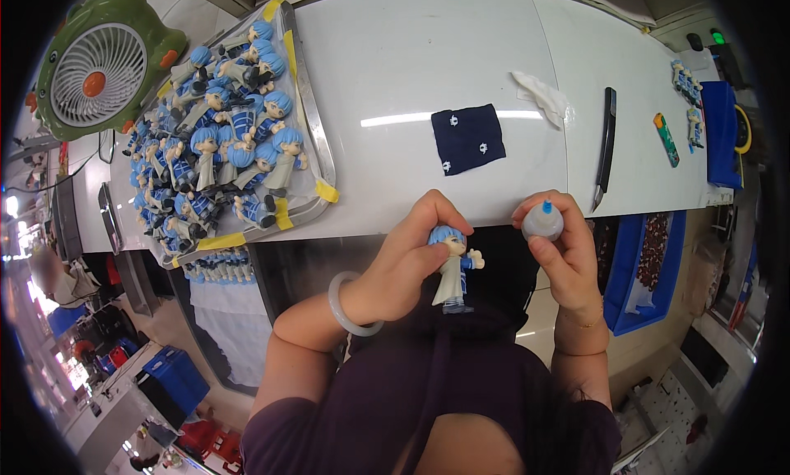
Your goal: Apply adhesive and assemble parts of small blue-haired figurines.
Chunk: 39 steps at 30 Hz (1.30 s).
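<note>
— Blue-haired plastic figurine in a pale robe (452, 267): pinched upright at head and shoulders by left hand (405, 263), feet hanging down, long axis vertical, face turned toward right hand (566, 257).

— And right hand?

— Curled shut around small translucent squeeze bottle with blue tip (543, 221), tip pointing up and away. Just beside figurine's head, slightly above, not touching.

— Nearer hand to figurine?

— Left, already gripping. Bottle a short reach off to the right of that grip.

— Placement overall?

— Both held in the air over the lap, just short of near edge of glossy white table (411, 80).

— Beyond the hands?

— Dark navy square cloth with white marks (468, 137) ahead of left hand. Farther left, metal tray with yellow tape (309, 113) heaped with matching blue-haired figurines (218, 137); green fan (99, 63) past that. Ahead of right hand, black-handled blade (606, 146) and crumpled white wipe (541, 94).
</note>
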Each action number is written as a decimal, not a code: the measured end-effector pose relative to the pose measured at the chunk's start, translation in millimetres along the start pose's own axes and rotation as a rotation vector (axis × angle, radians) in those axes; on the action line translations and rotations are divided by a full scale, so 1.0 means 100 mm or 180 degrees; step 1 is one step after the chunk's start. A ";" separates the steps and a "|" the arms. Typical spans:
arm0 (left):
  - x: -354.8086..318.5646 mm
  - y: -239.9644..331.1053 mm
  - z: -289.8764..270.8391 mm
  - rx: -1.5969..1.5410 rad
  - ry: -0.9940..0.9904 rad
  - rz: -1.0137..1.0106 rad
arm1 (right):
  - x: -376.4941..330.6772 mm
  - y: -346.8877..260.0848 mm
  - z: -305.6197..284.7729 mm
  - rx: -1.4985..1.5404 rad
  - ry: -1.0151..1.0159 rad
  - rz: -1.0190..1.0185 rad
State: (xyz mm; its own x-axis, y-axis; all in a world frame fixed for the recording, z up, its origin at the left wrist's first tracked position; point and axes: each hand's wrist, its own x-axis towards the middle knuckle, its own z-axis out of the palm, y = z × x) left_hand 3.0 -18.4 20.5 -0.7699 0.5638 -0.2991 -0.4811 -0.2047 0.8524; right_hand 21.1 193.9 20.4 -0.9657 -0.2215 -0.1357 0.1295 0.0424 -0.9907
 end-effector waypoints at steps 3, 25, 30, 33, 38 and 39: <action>0.01 -0.01 0.01 -0.0281 0.0033 0.0026 | 0.04 -0.02 0.04 -0.0594 0.0086 -0.0216; -0.03 -0.03 0.03 -0.1108 -0.0233 0.0030 | 0.05 -0.22 0.05 -0.2809 0.0833 -0.1780; -0.01 -0.07 0.05 -0.0998 0.0028 0.0208 | 0.01 -0.27 0.05 -0.3170 0.0810 -0.1967; -0.01 -0.06 0.04 -0.1021 0.0084 0.0188 | -0.01 -0.30 0.05 -0.3379 0.0814 -0.2111; -0.01 -0.07 0.05 -0.1171 0.0114 0.0008 | -0.04 -0.39 0.10 -0.3689 0.0776 -0.2077; -0.01 -0.06 0.06 -0.1170 0.0115 0.0005 | -0.04 -0.40 0.11 -0.3785 0.0828 -0.2115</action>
State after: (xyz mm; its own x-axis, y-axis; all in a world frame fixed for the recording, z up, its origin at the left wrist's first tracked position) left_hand 8.9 -13.1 17.6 -0.7819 0.5359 -0.3185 -0.5934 -0.4830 0.6439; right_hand 22.5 182.5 60.2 -0.8007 -0.3466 0.4887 -0.5070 0.8266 -0.2445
